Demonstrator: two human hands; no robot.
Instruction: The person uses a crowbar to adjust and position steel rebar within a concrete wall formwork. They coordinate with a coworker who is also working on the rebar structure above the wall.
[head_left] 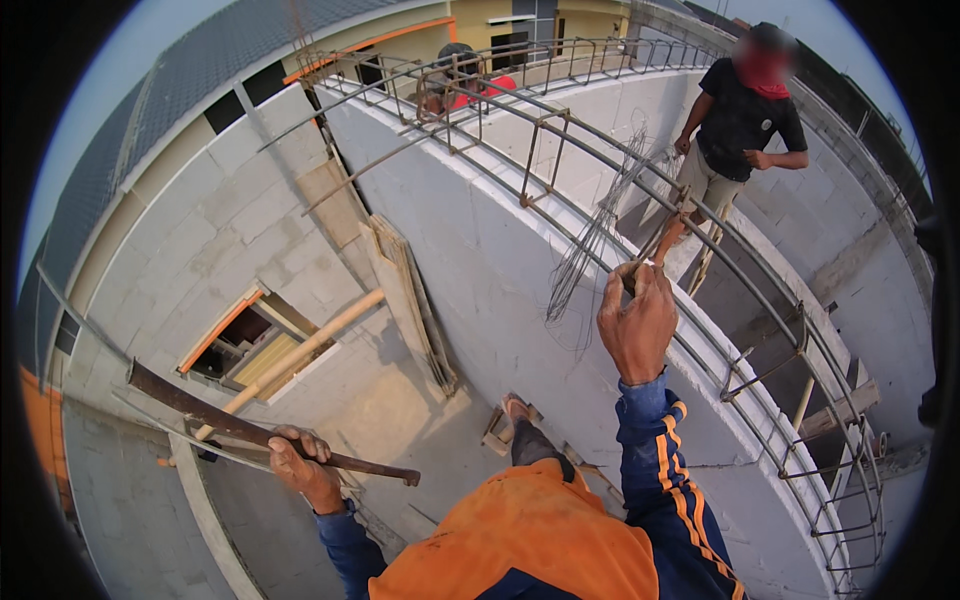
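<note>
My left hand (303,468) is closed around a long dark-brown bar (215,412), slightly curved and wider at its far end. The bar slants over the floor on my left. At the top of the block wall (480,240), my right hand (640,320) pinches at the steel rebar cage (535,190). What lies between its fingertips is mostly hidden. Just left of that hand, a bundle of thin tie wire (598,240) hangs over the rebar and down the wall face.
A person (750,120) in a dark shirt stands beyond the cage; another person (455,85) is partly hidden behind it. Wooden boards (405,300) lean on the wall. A bamboo pole (290,355) crosses a window opening (255,340). My foot (516,408) is near wood pieces below.
</note>
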